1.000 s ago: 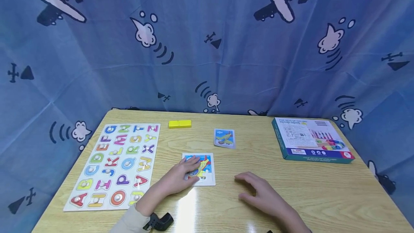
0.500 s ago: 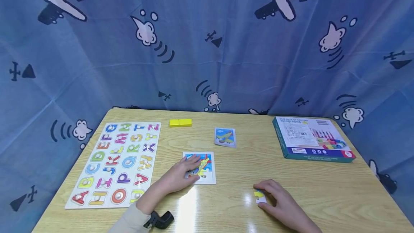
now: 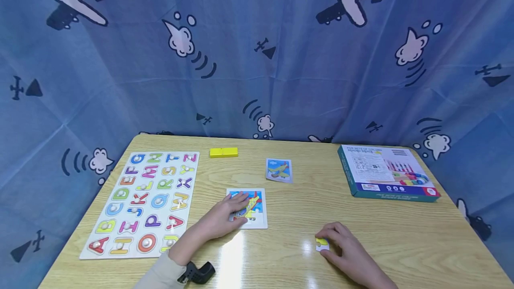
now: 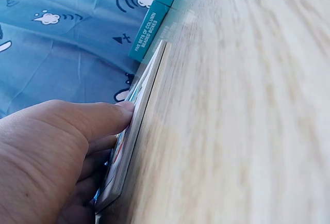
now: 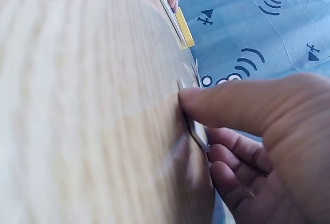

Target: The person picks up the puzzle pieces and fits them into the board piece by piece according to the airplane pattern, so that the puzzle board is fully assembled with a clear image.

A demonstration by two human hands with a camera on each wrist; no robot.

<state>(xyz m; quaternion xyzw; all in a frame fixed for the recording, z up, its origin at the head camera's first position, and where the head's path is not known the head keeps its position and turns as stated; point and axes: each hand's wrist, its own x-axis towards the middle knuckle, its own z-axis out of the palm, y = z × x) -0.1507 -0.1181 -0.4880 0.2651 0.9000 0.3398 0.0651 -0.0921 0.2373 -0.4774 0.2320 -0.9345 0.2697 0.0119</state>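
My left hand [image 3: 221, 220] rests on a small square jigsaw puzzle [image 3: 260, 224] with a yellow airplane picture, its fingers spread over the left part. In the left wrist view the thumb lies on top of the puzzle's edge [image 4: 136, 131]. Farther right, my right hand [image 3: 347, 249] pinches a loose puzzle piece [image 3: 322, 245], yellow and white, between thumb and fingers, at or just above the tabletop. The right wrist view shows this piece [image 5: 196, 131] edge-on and tilted beside the thumb. A picture card [image 3: 279, 171] with a similar airplane lies behind the puzzle.
A white alphabet peg board [image 3: 114, 222] covers the left of the table. At the back sits a yellow block-like object [image 3: 223, 152]. A flat boxed set [image 3: 387, 173] lies at the back right. Behind the table hangs a blue curtain [image 3: 257, 57].
My right hand has moved right and toward me, its fingers closing on the puzzle piece, which turned slightly over the last half second. My left hand has stayed on the puzzle.
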